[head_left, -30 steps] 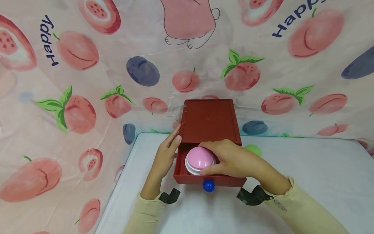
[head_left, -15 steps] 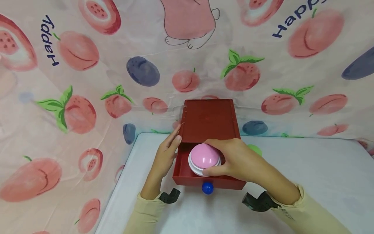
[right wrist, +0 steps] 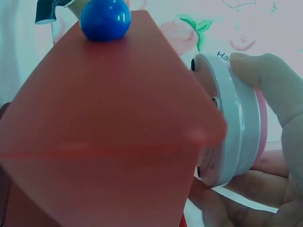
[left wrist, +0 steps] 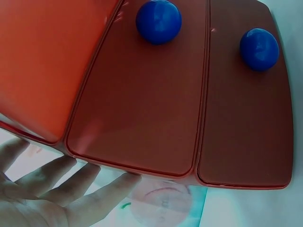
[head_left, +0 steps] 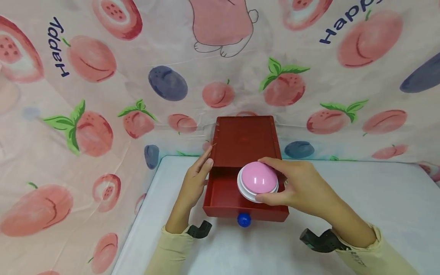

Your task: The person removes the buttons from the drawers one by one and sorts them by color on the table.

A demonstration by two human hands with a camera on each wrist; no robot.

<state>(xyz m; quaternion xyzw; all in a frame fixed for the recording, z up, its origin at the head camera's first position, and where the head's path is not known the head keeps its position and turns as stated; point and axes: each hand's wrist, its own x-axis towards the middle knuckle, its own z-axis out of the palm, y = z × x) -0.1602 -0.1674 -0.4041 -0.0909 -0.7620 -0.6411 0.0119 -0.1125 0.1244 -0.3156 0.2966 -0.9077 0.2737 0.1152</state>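
Observation:
A dark red drawer cabinet (head_left: 245, 139) stands at the back of the table, its top drawer (head_left: 220, 193) pulled out. My right hand (head_left: 306, 187) grips a pink domed push button (head_left: 259, 177) by its white base, thumb and fingers at opposite sides. In the head view the button overlaps the drawer's right half. Its underside with small black feet faces the drawer front in the right wrist view, where the blue knob (right wrist: 105, 20) also shows. My left hand (head_left: 196, 181) rests straight fingers against the cabinet's left side.
Below the pulled-out drawer are two shut drawer fronts (left wrist: 137, 90) with blue knobs (left wrist: 158, 21). A fruit-print cloth (head_left: 220, 68) hangs close behind the cabinet. White table surface (head_left: 361, 198) extends to the right.
My right hand has lifted the pink button and carried it rightward from the drawer's left side. The drawer shifted slightly outward. The green round thing behind that hand is now hidden. My left hand stays put.

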